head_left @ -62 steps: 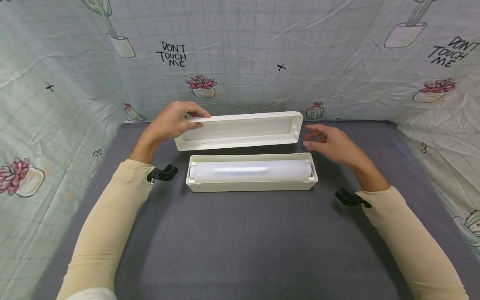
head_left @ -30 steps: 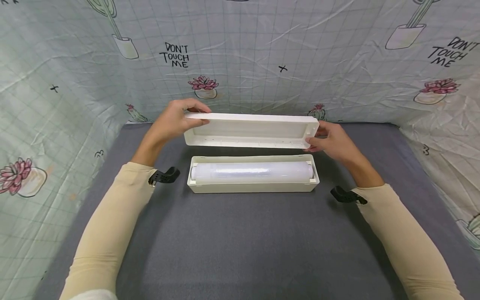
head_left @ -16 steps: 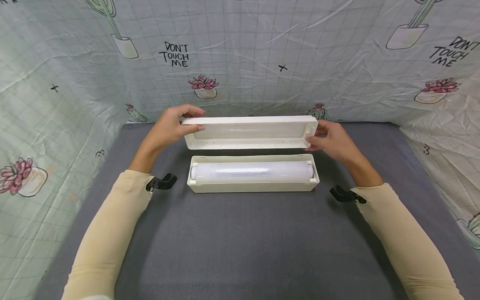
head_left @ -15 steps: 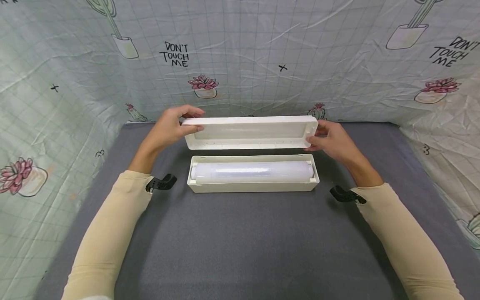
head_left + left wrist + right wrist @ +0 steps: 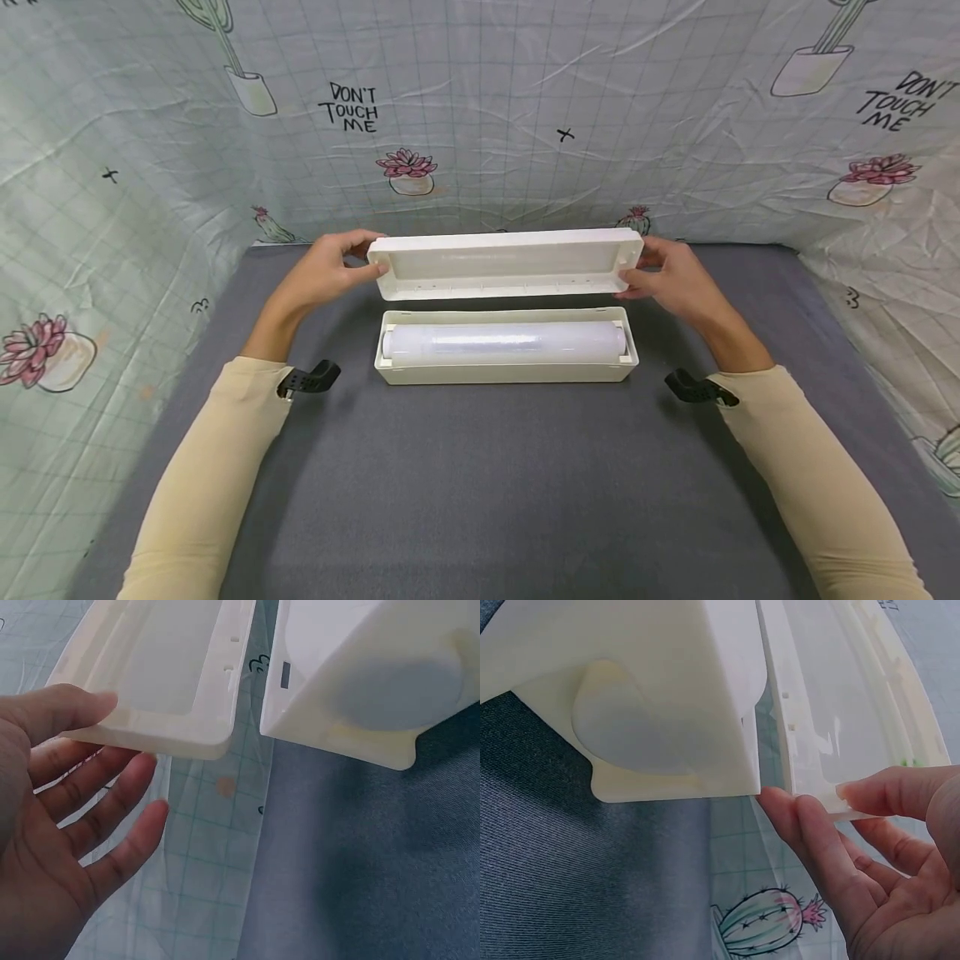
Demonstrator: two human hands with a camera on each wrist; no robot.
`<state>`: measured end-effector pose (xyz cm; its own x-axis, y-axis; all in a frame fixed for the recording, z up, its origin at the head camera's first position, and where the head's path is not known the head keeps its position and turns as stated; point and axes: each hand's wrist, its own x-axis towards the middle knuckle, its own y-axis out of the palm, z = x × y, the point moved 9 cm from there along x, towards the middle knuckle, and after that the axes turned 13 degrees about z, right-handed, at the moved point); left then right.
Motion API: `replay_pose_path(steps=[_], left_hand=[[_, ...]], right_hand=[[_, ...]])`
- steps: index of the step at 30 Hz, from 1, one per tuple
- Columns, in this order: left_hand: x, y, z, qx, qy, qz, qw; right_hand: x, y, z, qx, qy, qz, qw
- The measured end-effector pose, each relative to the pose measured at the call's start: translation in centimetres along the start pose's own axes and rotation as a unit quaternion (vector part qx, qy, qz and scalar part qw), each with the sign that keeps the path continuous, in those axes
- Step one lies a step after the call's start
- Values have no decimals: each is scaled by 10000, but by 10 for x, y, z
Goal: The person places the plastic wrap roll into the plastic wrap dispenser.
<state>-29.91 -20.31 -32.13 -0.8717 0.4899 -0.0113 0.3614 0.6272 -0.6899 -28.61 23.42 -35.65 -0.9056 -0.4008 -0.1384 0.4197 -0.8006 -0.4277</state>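
A long white lid is held up on edge behind the box, its hollow inner side facing me. My left hand pinches the lid's left end; in the left wrist view the thumb lies on the inner face and the fingers are behind. At the other end my right hand grips the lid between thumb and fingers. In front of it, an off-white box stands on the table with a roll of clear plastic wrap lying inside. In the right wrist view, a fingertip is close to the box's corner.
A dark grey cloth covers the table. Behind and at the sides hangs a pale fabric sheet printed with cacti and lettering. Black straps show at both sleeve cuffs.
My right hand has taken hold of the lid's right end, and the lid has shifted right. My left hand has slid from its top edge down to its left end. The box stays put.
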Motion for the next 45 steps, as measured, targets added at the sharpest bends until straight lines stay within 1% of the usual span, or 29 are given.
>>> replay_pose_path(steps=[4, 6, 11, 16, 20, 24, 28, 31, 35, 37, 40, 45], left_hand=[[-4, 3, 6, 45, -140, 120, 9998], [-6, 5, 7, -67, -93, 202, 9997], [-9, 11, 9, -461, 174, 319, 9983], [-10, 16, 13, -680, 121, 330, 9971], [-11, 19, 16, -799, 103, 350, 9961], [-12, 22, 15, -822, 164, 409, 9956], [-12, 24, 13, -848, 242, 507, 9948], [-12, 23, 11, -760, 247, 523, 9954], [-14, 21, 10, -613, 158, 535, 9966], [-14, 21, 9, -643, 134, 555, 9963], [-15, 20, 9, -826, 140, 518, 9951], [-16, 19, 8, -1124, 247, 371, 9927]], right_hand=[[0, 0, 2, 127, -123, 24, 9998], [0, 0, 2, 181, -141, 42, 9997], [0, 0, 4, 326, -184, 94, 9993], [2, 1, 4, 387, -273, 165, 9987], [2, 3, 2, 314, -226, 331, 9987], [0, 4, -1, 264, -166, 466, 9984], [-2, 2, 1, 94, -191, 477, 9986], [-3, 0, 3, -118, -188, 448, 9987], [-2, -3, 4, -346, -134, 429, 9984], [-2, -4, 5, -385, -113, 424, 9983], [-1, -4, 5, -259, -137, 453, 9985], [0, -4, 5, 166, -266, 538, 9981]])
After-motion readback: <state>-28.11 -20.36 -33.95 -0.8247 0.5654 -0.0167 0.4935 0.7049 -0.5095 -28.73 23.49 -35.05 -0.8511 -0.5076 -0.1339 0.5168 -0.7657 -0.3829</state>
